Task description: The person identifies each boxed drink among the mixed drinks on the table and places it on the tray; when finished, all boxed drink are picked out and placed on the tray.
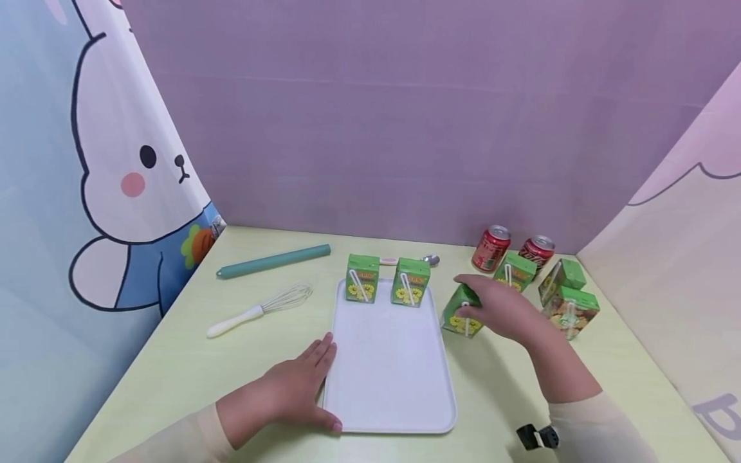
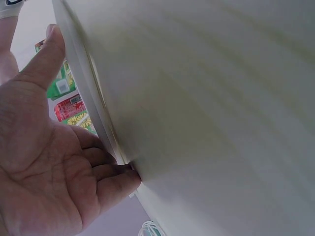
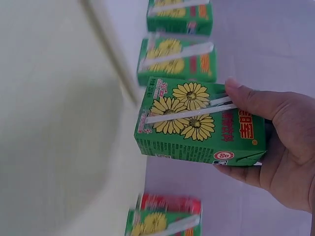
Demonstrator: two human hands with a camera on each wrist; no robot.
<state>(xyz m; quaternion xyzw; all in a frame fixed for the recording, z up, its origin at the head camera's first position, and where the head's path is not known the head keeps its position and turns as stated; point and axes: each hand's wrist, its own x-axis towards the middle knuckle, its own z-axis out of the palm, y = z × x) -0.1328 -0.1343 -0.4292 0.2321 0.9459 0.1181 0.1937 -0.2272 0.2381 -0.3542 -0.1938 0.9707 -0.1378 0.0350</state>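
My right hand (image 1: 502, 307) grips a green drink carton (image 3: 192, 120) with yellow flowers and a white straw on its front. Thumb and fingers clasp its top end, just right of the white tray (image 1: 388, 373). At the tray's far end stand two matching drink cartons, one on the left (image 1: 362, 279) and one on the right (image 1: 410, 283). My left hand (image 1: 292, 386) rests along the tray's left edge with fingers extended, thumb at the near corner. The left wrist view shows its fingertips (image 2: 130, 179) touching the tray's side.
Right of the tray stand another flowered carton (image 1: 514, 272), two more green cartons (image 1: 572, 312), and two red cans (image 1: 492, 248). On the left lie a whisk (image 1: 260, 312) and a teal rod (image 1: 273, 262). A spoon (image 1: 431, 260) lies behind the tray.
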